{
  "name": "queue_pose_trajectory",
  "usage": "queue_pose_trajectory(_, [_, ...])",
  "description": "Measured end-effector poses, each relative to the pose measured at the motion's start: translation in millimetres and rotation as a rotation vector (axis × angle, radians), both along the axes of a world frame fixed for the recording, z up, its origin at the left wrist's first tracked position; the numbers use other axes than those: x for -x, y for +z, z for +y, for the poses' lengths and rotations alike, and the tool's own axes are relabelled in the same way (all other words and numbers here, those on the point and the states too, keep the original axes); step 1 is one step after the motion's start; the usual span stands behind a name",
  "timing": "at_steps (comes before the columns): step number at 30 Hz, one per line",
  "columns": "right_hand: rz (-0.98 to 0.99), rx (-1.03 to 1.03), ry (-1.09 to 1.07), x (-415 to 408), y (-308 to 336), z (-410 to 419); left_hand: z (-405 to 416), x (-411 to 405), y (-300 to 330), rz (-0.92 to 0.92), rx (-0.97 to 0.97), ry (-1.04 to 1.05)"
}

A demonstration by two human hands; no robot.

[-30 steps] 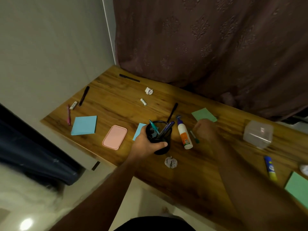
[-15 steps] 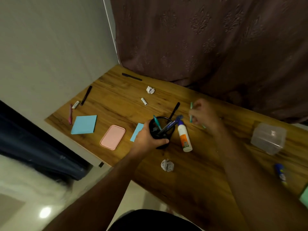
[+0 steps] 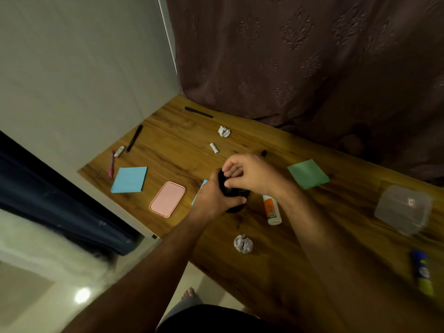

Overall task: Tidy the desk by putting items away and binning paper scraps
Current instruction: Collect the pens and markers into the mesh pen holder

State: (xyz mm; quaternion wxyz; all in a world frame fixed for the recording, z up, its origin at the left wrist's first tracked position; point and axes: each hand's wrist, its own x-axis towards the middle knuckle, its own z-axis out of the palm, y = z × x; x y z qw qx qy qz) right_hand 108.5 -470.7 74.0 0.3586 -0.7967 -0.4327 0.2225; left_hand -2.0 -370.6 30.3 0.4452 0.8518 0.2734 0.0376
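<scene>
From my feed the left hand (image 3: 211,198) has its grip wrapped around the black pen cup (image 3: 234,200), mid-tabletop (image 3: 276,267). The right hand (image 3: 249,174) sits right over the cup's mouth, fingers curled — can't tell if it's pinching anything. A crumpled paper ball (image 3: 243,243) lies near the front edge, another scrap (image 3: 224,131) further back, a glue bottle (image 3: 271,210) just beside the cup.

A home study corner: wooden desk (image 3: 276,272) strewn with stationery, against a patterned curtain (image 3: 300,56).
</scene>
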Motion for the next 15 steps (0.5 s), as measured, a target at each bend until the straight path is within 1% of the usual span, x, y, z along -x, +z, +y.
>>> queue_pose_trajectory(2, [-0.113, -0.040, -0.116, -7, 5, 2, 2, -1, -1, 0.012, -0.002, 0.005])
queue_pose_trajectory(4, [-0.233, -0.021, -0.191, -14, 9, 4, 1, -4, -2, 0.023, -0.006, -0.008])
queue_pose_trajectory(9, [-0.356, 0.162, -0.164, -23, 1, 15, 0, -10, -2, 0.028, -0.013, -0.035])
queue_pose_trajectory(11, [-0.319, 0.124, -0.189, -27, -2, 14, 2, -11, -1, 0.028, -0.014, -0.032])
queue_pose_trajectory(15, [-0.025, -0.064, -0.292, -42, -3, 5, 4, -10, 1, 0.004, 0.030, 0.025])
